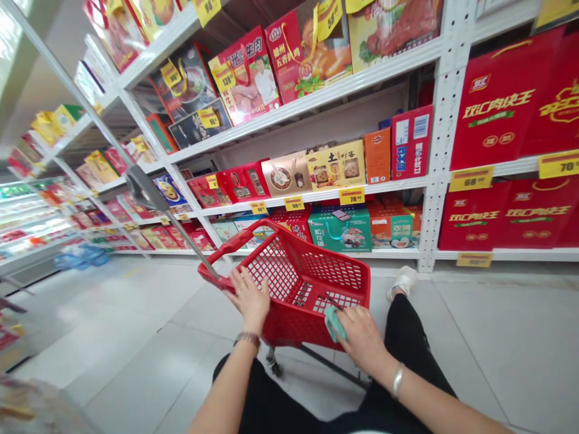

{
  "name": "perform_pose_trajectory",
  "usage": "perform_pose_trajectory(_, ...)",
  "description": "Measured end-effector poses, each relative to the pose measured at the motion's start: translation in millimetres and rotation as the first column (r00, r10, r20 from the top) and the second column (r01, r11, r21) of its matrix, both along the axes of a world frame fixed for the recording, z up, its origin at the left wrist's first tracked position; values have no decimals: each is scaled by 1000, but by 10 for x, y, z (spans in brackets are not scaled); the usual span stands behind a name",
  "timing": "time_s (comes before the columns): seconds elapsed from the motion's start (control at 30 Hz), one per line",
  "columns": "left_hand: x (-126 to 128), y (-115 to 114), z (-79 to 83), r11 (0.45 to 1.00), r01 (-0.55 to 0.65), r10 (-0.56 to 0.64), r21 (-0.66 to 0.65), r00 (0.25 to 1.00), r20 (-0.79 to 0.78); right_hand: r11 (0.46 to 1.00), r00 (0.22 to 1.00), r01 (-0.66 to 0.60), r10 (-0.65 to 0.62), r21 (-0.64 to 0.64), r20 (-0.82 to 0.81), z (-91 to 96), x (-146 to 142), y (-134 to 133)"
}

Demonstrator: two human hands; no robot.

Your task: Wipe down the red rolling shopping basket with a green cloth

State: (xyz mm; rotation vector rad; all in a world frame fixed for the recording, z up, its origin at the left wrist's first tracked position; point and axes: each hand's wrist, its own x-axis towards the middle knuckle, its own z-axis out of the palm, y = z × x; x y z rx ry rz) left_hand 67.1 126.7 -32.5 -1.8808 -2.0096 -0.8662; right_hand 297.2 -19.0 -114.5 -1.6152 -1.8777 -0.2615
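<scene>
A red plastic shopping cart basket [289, 322] stands in front of me on a wheeled metal frame, its lattice walls and floor in view. My left hand [249, 296] lies on the near left rim, fingers stretched out and holding nothing. In my right hand [364, 339] is a bunched green cloth [335, 323], pressed against the near right side of the basket. Part of the cloth is hidden by my fingers. From the basket's left end a grey pole handle [147, 188] slants up to the left.
White metal shelves [316, 85] with boxed goods and yellow price tags run along the far side. Red gift boxes [497, 102] fill the right bay. My shoe [401, 283] is on the tiled floor [149, 355] beside the basket. A blurred blue bundle [81, 257] lies at left.
</scene>
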Motion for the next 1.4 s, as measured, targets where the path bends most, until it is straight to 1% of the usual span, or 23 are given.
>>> perform_pose_trajectory(0.07,352,-109,-187,979,136,-151,-150,984,-95,999,1000,-25,25,-34,-1,23,-109,4)
perform_pose_trajectory(0.13,598,-185,-279,944,183,-232,-274,960,-157,995,996,-85,84,-59,-12,56,-163,-14)
perform_pose_trajectory(0.2,710,-215,-289,908,189,-278,-373,940,-200,983,986,-167,165,-74,-33,89,-153,-38)
perform_pose_trajectory(0.27,709,-212,-265,885,186,-307,-426,923,-234,965,969,-247,243,-89,-52,111,-70,-48)
perform_pose_trajectory(0.33,657,-207,-248,879,175,-313,-443,914,-260,956,960,-275,268,-105,-77,115,90,-14)
perform_pose_trajectory(0.4,610,-220,-250,883,147,-292,-445,915,-278,961,967,-243,230,-132,-105,107,311,95)
perform_pose_trajectory(0.47,593,-249,-264,891,113,-259,-439,922,-288,970,981,-174,156,-170,-116,101,559,289)
perform_pose_trajectory(0.53,607,-285,-278,904,84,-220,-420,932,-289,975,992,-94,74,-203,-104,110,789,543)
perform_pose_trajectory(0.6,636,-317,-284,908,67,-195,-413,941,-277,972,996,-44,24,-230,-89,133,962,794)
perform_pose_trajectory(0.67,669,-338,-283,906,69,-190,-417,948,-256,971,996,-58,41,-233,-77,153,1059,973)
perform_pose_trajectory(0.73,697,-349,-277,902,77,-191,-424,953,-234,970,994,-100,87,-223,-68,152,1078,1039)
perform_pose_trajectory(0.83,717,-350,-259,896,64,-177,-439,959,-221,967,986,-165,157,-192,-58,117,981,929)
perform_pose_trajectory(0.93,702,-333,-229,883,61,-191,-465,953,-237,968,977,-214,209,-133,-51,76,735,671)
perform_pose_trajectory(1.03,644,-310,-205,870,88,-237,-485,937,-255,982,983,-171,165,-86,-75,48,363,371)
perform_pose_trajectory(1.1,573,-306,-204,875,107,-253,-473,933,-257,987,988,-131,122,-94,-97,45,100,180)
perform_pose_trajectory(1.17,476,-325,-215,893,126,-253,-432,935,-250,986,989,-120,109,-119,-98,66,-109,19)
perform_pose_trajectory(1.23,364,-373,-238,915,138,-238,-379,943,-232,972,983,-176,167,-158,-69,120,-221,-88)
perform_pose_trajectory(1.3,258,-454,-273,940,114,-180,-322,966,-183,942,964,-265,264,-203,-34,202,-222,-115)
perform_pose_trajectory(1.37,181,-563,-328,964,26,-49,-265,996,-78,925,950,-303,313,-228,6,297,-127,-47)
perform_pose_trajectory(1.4,159,-625,-362,968,-28,28,-249,1000,-4,931,952,-290,304,-223,31,341,-54,21)
